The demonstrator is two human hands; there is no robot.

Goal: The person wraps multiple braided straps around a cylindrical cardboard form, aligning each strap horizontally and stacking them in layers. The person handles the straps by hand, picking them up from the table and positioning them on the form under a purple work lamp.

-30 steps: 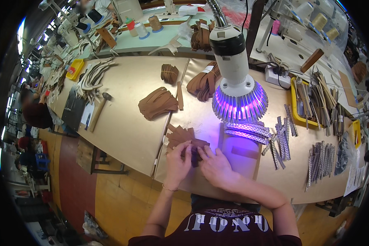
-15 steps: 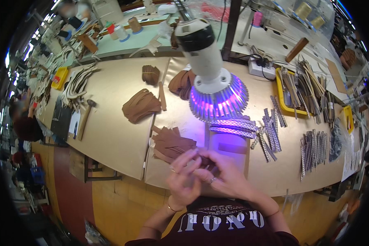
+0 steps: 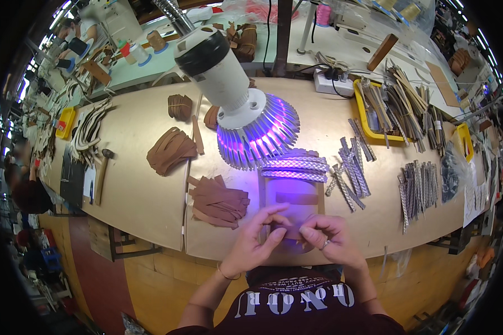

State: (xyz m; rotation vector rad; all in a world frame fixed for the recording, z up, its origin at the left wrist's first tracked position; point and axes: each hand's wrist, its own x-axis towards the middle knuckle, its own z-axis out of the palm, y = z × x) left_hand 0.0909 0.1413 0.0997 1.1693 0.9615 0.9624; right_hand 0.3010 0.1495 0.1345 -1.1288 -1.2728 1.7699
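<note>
Near the front edge of the table, my left hand [image 3: 256, 239] and my right hand [image 3: 334, 239] face each other with a short brown strip [image 3: 294, 233] between them. My right thumb and fingers pinch one end of it. On the other side, my left thumb and a curled finger close on it, while the left index finger stretches out above. Beyond the hands, another brown strip [image 3: 297, 198] lies flat on a board under the glowing purple lamp [image 3: 257, 131]. Braided silvery straps [image 3: 296, 167] lie side by side just behind it.
A loose pile of brown strips [image 3: 218, 202] lies left of my hands, with a brown bundle [image 3: 171, 151] farther back. Braided straps [image 3: 353, 167] and a yellow basket [image 3: 364, 125] are to the right. A hammer [image 3: 101, 176] rests at the left.
My hands have moved apart and the brown strip between them shows more clearly. The view has shifted, so the lamp and table things appear farther left.
</note>
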